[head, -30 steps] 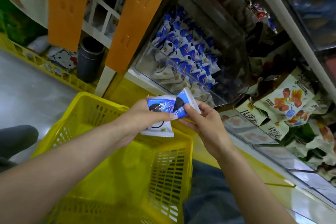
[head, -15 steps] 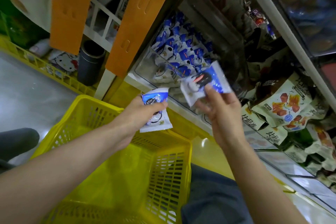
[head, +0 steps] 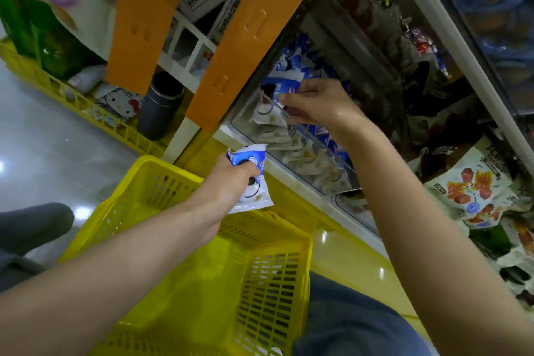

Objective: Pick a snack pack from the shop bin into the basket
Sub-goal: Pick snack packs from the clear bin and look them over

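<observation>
A blue-and-white snack pack (head: 250, 156) is gripped by the curled fingers (head: 245, 173) of the left hand (head: 229, 185) and held just above the far rim of the yellow basket (head: 161, 165). A second pack (head: 281, 87) is pinched by the right hand (head: 320, 104), reached over the front wall into the clear shop bin (head: 313, 166), among the like packs piled there.

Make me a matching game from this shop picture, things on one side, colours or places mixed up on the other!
1 basket
2 left hand
3 right hand
4 tall panel

a reaching into the clear bin
b orange
c yellow
d gripping a snack pack near the basket

Pairs: 1-c, 2-d, 3-a, 4-b
</observation>
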Available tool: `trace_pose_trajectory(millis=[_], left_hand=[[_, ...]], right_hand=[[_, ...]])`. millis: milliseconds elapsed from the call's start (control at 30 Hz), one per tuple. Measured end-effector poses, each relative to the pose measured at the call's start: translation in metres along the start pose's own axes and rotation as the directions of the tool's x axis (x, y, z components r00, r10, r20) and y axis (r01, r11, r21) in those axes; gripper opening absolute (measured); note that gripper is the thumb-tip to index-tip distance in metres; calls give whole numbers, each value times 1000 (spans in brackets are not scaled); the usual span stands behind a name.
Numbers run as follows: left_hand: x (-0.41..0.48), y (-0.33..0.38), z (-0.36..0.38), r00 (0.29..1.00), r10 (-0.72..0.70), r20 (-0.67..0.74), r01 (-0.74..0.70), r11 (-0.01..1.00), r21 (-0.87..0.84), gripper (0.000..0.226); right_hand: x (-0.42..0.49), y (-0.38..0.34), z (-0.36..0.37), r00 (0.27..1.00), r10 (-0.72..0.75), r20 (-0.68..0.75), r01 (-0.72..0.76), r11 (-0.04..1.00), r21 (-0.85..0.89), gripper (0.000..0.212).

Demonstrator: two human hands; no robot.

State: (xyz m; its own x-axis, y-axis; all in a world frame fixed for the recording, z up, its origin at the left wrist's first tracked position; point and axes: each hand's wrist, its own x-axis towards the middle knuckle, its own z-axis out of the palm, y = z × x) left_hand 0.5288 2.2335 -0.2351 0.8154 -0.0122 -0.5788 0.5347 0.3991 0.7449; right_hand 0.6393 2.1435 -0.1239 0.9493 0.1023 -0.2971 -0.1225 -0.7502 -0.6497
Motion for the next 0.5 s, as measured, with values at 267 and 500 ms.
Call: trace_pose_trajectory(millis=[267, 500], left_hand=[[-7, 8, 1, 999, 19, -27, -18, 1000, 18, 16], [-10, 2, 2, 995, 76, -58, -71, 993, 90, 23]], right_hand=[[15, 4, 8, 994, -33, 100, 47, 988, -145, 36], [30, 7, 22, 998, -13, 67, 24, 987, -157, 45]])
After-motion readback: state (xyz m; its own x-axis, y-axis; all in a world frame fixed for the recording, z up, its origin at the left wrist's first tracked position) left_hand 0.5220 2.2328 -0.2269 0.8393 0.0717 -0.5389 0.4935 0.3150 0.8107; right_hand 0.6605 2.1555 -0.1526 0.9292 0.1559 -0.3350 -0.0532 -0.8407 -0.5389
